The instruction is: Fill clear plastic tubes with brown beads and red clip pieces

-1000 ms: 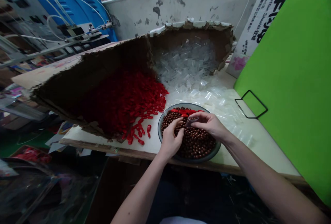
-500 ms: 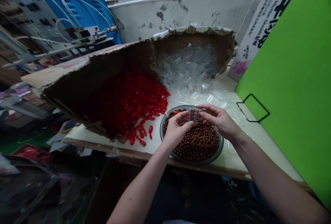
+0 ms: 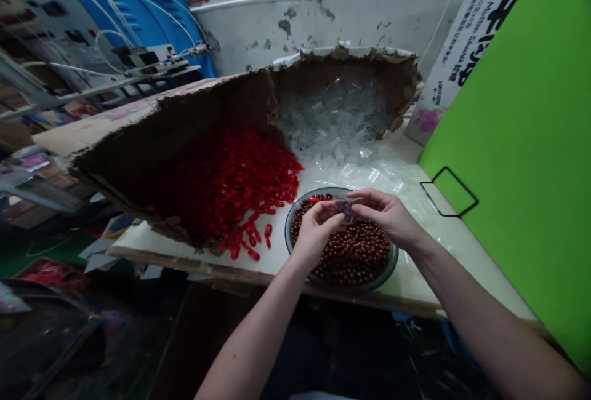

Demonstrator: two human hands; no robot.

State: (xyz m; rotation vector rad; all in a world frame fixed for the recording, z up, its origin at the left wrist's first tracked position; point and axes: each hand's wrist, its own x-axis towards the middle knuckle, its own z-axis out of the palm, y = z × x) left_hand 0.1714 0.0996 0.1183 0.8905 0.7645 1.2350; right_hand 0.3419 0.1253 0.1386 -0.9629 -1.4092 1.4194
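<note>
Over a grey bowl (image 3: 394, 260) full of shiny brown beads (image 3: 355, 252), my two hands hold one small clear plastic box (image 3: 343, 209) between them. My left hand (image 3: 316, 228) is closed, thumb and fingers pinching the box's left side. From the other side, my right hand (image 3: 385, 215) grips it with thumb and fingertips. Dark round shapes show through the clear plastic. A red plastic piece (image 3: 314, 199) is visible just behind my left fingers, at the bowl's far rim; whether it touches them I cannot tell.
A torn cardboard box (image 3: 115, 126) lies open beyond the bowl. Red plastic pieces (image 3: 240, 166) spill from its left part, clear plastic boxes (image 3: 341, 123) from its right. A green panel (image 3: 517, 141) with a black wire handle (image 3: 450, 194) stands at right. The table's front edge (image 3: 249, 274) runs below.
The small clear box has tilted a little between my fingers, and my right fingers have shifted slightly left. The camera view has moved slightly.
</note>
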